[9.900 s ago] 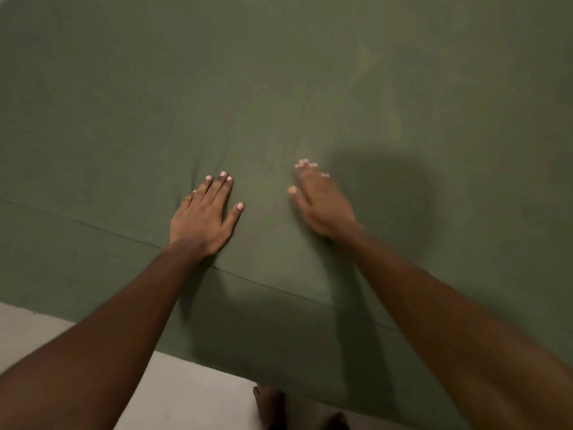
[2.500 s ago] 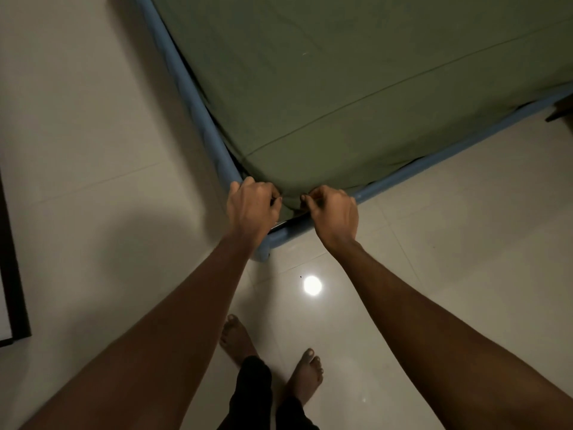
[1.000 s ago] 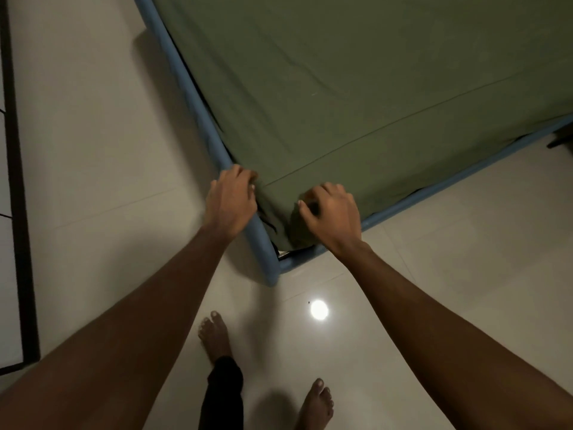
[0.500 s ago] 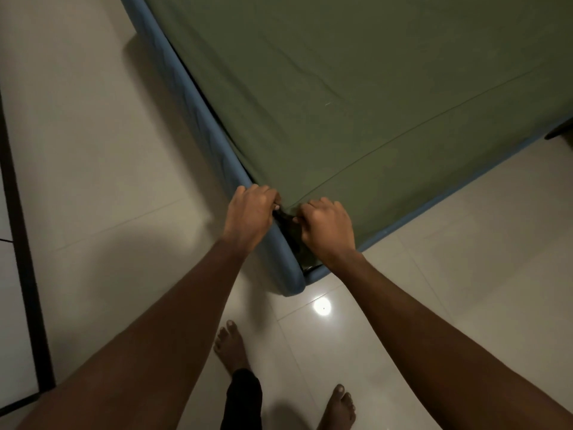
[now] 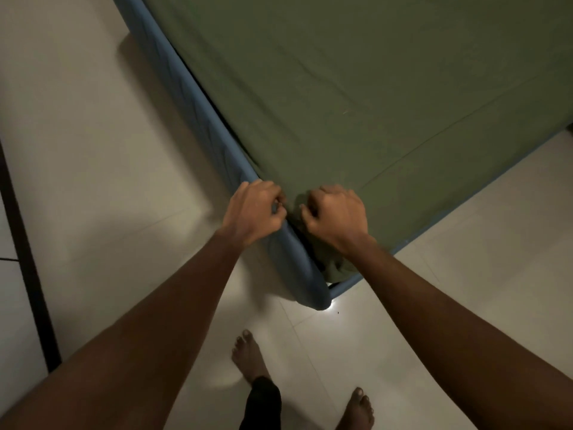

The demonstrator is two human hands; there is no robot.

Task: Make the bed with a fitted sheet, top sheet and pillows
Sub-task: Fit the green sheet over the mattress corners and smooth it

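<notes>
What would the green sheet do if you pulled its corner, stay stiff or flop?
Probably flop: the green sheet bunches into soft folds below the right hand. It is likely light, since the left hand and right hand hold it with curled fingers alone. Pulled, it should go taut; its top lies nearly smooth.

I count two hands of mine at the bed corner: my left hand (image 5: 252,209) and my right hand (image 5: 336,214), both with fingers curled into the cloth. One green sheet (image 5: 372,88) covers the bed, with one long seam line (image 5: 434,141) across it. One blue bed frame (image 5: 192,97) shows along two sides that meet in one corner. Below me are two bare feet, one foot (image 5: 248,356) nearer the bed and the other foot (image 5: 356,409) at the lower edge, and one dark trouser leg (image 5: 263,401). The floor (image 5: 93,150) carries one bright spot of light (image 5: 332,304) and one dark strip (image 5: 28,265) at the left.
</notes>
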